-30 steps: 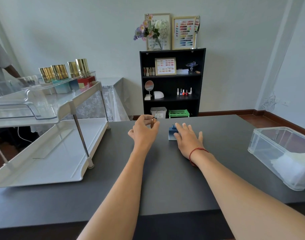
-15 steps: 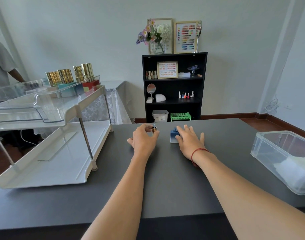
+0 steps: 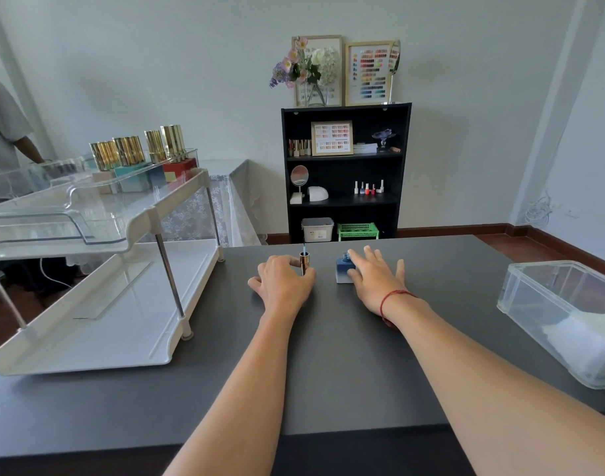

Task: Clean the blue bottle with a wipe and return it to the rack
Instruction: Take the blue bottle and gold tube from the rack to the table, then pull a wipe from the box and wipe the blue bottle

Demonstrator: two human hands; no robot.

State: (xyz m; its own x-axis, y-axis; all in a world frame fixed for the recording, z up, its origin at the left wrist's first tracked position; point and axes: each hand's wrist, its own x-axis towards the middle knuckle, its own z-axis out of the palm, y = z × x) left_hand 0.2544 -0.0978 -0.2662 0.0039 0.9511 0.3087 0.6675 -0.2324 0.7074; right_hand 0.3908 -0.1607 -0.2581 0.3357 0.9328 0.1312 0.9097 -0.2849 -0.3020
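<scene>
blue bottle point(image 3: 345, 271): blue above, fading to white at base | cap point(image 3: 304, 263): copper-gold, bluish brush | surface point(image 3: 328, 355): plain dark grey | rack point(image 3: 88, 324): cream-white | rack bottles point(image 3: 129, 151): ribbed gold tops | wrist cord point(image 3: 393, 296): red | bookcase point(image 3: 402, 166): black | basket point(image 3: 357, 231): green lattice | tablecloth point(image 3: 198, 214): white floral lace | bin point(image 3: 541, 286): clear | wipes point(image 3: 589, 341): white

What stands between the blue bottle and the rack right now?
Only the left hand, gripping the gold cap with its brush up, sits between the blue bottle and the rack. The right hand touches the bottle's right side.
</scene>
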